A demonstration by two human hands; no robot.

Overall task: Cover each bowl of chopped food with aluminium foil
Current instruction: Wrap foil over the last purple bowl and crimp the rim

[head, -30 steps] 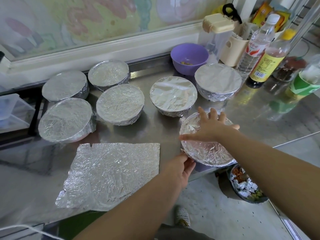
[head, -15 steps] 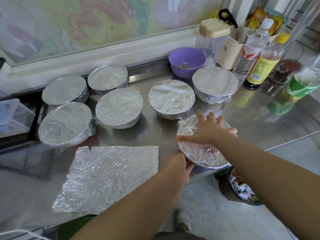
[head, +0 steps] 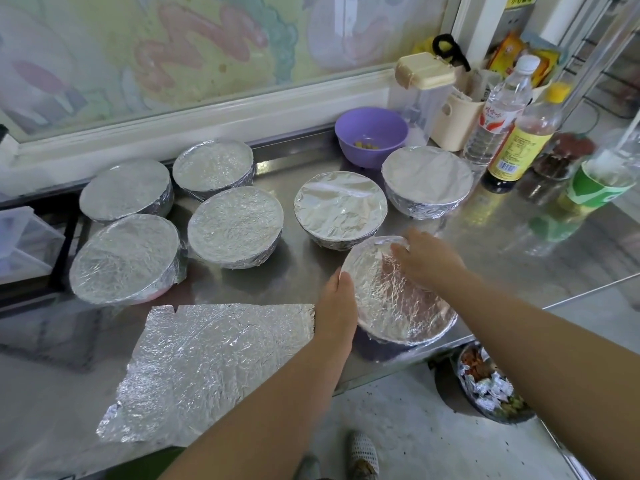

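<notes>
At the steel counter's (head: 519,258) front edge stands a foil-covered bowl (head: 398,306). My left hand (head: 337,303) cups its left side, thumb up at the rim. With bent fingers, my right hand (head: 427,259) lies over its far rim on the foil. Several other foil-covered bowls sit behind, among them one (head: 341,209) just beyond and one (head: 427,181) at the right. A purple bowl (head: 370,136) with a little yellow food stands uncovered at the back. A loose crinkled foil sheet (head: 214,372) lies flat to the left of my left arm.
Bottles (head: 519,140) and a cream holder (head: 453,123) crowd the back right corner. A clear plastic box (head: 20,244) is at the far left. On the floor below the counter edge, a bin (head: 491,386) holds foil scraps and food waste.
My right hand went from lying flat with spread fingers on top of the bowl to the far rim, fingers bent. My left hand slid further up the bowl's left side.
</notes>
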